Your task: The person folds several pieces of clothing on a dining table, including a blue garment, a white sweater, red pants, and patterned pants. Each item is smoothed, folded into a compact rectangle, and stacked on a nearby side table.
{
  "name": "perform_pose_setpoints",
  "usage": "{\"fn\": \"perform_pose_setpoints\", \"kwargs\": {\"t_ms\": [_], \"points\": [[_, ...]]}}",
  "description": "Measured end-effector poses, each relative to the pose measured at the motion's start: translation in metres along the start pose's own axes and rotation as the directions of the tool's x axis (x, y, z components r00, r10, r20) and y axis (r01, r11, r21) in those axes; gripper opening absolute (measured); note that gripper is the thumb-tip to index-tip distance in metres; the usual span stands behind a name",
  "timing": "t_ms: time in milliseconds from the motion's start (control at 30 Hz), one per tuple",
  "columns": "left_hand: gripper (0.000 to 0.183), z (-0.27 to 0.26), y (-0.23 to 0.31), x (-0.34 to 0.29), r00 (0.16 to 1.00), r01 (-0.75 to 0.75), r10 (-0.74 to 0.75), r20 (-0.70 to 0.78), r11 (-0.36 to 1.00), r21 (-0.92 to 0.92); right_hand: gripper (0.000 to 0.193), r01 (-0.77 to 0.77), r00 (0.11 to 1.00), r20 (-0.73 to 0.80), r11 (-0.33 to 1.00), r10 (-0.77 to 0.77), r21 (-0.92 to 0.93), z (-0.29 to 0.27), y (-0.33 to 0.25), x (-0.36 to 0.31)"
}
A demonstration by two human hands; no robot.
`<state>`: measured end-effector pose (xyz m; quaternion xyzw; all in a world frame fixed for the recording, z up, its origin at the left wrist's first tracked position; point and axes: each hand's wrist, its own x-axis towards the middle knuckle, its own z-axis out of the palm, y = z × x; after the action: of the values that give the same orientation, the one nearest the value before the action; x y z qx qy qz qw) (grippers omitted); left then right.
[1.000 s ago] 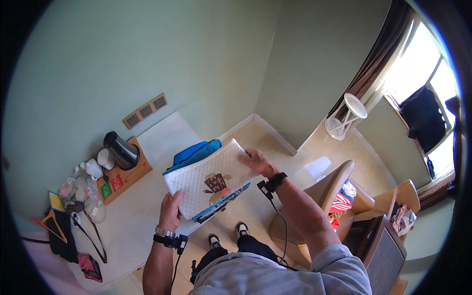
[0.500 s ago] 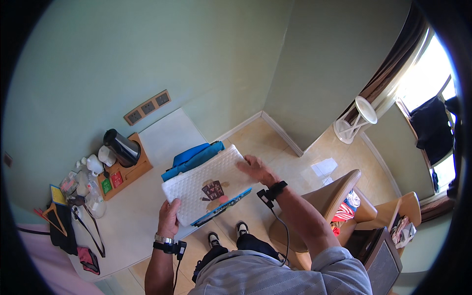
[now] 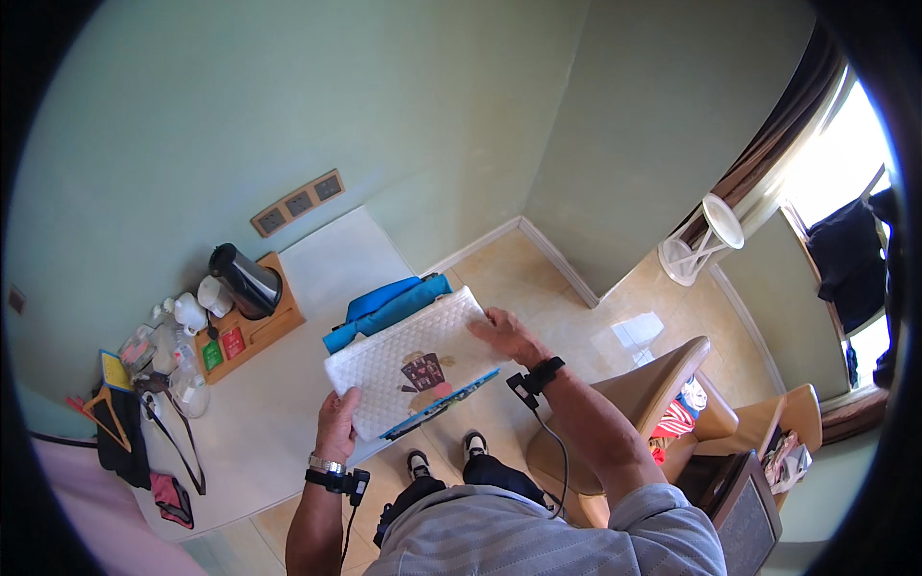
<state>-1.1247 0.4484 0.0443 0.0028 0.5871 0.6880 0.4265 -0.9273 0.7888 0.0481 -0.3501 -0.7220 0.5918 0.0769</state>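
Between my two hands is a white quilted, rectangular folded piece (image 3: 384, 370) with a dark and pink picture printed on it and a blue patterned strip along its near edge. My left hand (image 3: 336, 422) grips its near left corner, thumb on top. At the right end, my right hand (image 3: 511, 338) holds the edge, its fingertips partly hidden. Just beyond the piece, a blue folded fabric item (image 3: 389, 305) lies at the edge of the white table (image 3: 279, 422), partly covered by it.
A wooden tray (image 3: 254, 336) carries a black kettle (image 3: 246, 280) and white cups. Left of it sit clear plastic packages, a strap, a wooden hanger (image 3: 110, 418) and a pink-black pouch (image 3: 173, 501). Tan chairs (image 3: 634, 394) with clothes stand right; a white stool (image 3: 701, 240) is by the curtain.
The view has shifted slightly. The quilted piece is tilted a little more, its near strip showing flatter; both hands keep their hold on it.
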Motion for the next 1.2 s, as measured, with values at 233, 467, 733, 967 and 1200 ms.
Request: {"fn": "perform_pose_setpoints", "kwargs": {"t_ms": [233, 467, 733, 967, 1200], "points": [[0.043, -0.006, -0.009, -0.002, 1.000, 0.024, -0.024, 0.009, 1.000, 0.001, 0.047, 0.040, 0.999, 0.005, 0.998, -0.041, 0.056, -0.003, 0.004, -0.005], [0.052, -0.008, -0.008, -0.008, 1.000, 0.029, -0.028, -0.012, 0.996, 0.080, 0.057, -0.033, 0.999, -0.043, 0.998, 0.032, -0.046, 0.004, 0.007, -0.005], [0.061, 0.039, 0.038, -0.037, 0.613, -0.561, 0.694, 0.377, 0.047, 0.827, 0.063, 0.410, 0.728, -0.163, 0.614, -0.665, -0.674, 0.028, -0.066, -0.034], [0.060, 0.088, -0.001, 0.014, 0.680, -0.505, 0.432, 0.592, -0.308, 0.806, 0.053, 0.513, 0.778, 0.154, 0.474, -0.610, -0.716, 0.109, -0.045, -0.040], [0.062, 0.065, -0.031, 0.034, 0.715, -0.450, 0.400, 0.573, -0.364, 0.816, 0.056, 0.503, 0.820, 0.169, 0.547, -0.547, -0.669, 0.112, -0.027, -0.033]]}}
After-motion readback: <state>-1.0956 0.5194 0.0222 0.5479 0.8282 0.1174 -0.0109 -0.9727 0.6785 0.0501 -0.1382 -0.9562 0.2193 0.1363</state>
